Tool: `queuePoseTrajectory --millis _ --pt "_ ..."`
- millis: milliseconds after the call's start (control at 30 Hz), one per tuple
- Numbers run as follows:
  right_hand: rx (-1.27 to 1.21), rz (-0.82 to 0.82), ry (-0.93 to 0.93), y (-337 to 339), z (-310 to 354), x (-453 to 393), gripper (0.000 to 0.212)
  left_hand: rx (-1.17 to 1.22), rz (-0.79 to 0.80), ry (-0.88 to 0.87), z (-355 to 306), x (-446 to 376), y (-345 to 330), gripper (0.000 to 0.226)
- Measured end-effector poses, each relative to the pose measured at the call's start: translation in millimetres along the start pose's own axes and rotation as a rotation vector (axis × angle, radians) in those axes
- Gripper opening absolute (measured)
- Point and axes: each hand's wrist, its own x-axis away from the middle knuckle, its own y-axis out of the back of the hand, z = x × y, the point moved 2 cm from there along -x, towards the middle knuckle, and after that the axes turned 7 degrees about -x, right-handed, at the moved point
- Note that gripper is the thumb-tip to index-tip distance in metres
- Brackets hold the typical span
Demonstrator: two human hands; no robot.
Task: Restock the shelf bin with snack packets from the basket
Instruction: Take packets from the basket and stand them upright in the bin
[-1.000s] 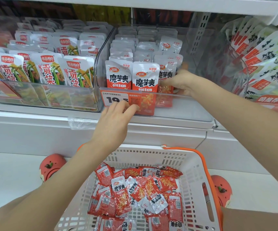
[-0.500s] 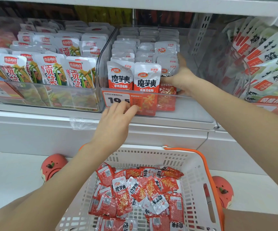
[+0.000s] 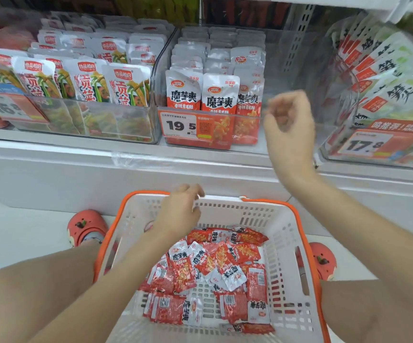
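A clear shelf bin (image 3: 269,115) holds rows of red-and-white snack packets (image 3: 220,95) standing upright on its left side. Its right part shows no packets. Below it a white basket with an orange rim (image 3: 284,219) holds several loose red packets (image 3: 210,266). My left hand (image 3: 178,209) hovers over the basket's far rim, fingers loosely curled, holding nothing. In front of the bin's right part my right hand (image 3: 289,120) hangs in the air, blurred, with relaxed fingers and nothing in it.
A neighbouring bin of green-and-yellow packets (image 3: 86,82) stands to the left. To the right, green-and-white packets (image 3: 388,70) fill another bin. Price tags (image 3: 178,125) hang on the bin fronts. Red clogs (image 3: 86,226) stand on the floor either side of the basket.
My left hand dropped from the bin's price tag down to the basket rim. My right hand let go of the packets in the bin and pulled back out to the right.
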Motion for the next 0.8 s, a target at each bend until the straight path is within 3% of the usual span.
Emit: queuePoseTrajectory --millis 100,200,267,333,467,600,700,800 --pt "0.057 0.15 -0.284 -12 -41 77 0.027 -0.032 0.152 0.083 20 27 -37 0.022" --pt "0.254 0.576 -0.677 -19 -107 148 0.021 -0.076 0.281 0.203 53 55 -73 0.021" --pt "0.375 0.829 -0.781 -19 -146 181 0.026 -0.138 0.365 0.304 77 74 -93 0.025" --pt "0.459 0.949 -0.858 -22 -176 204 0.029 -0.18 0.443 0.365 99 88 -107 0.03" --pt "0.564 0.979 -0.961 -43 -227 236 0.042 -0.25 0.477 0.441 140 100 -139 0.042" --pt "0.546 0.973 -0.989 -81 -265 252 0.052 -0.406 0.512 0.332 169 101 -168 0.067" --pt "0.524 0.964 -1.023 -107 -283 262 0.064 -0.375 0.562 0.323 185 100 -181 0.07" --pt "0.519 0.891 -1.013 -127 -288 279 0.087 -0.321 0.489 0.35 193 95 -186 0.064"
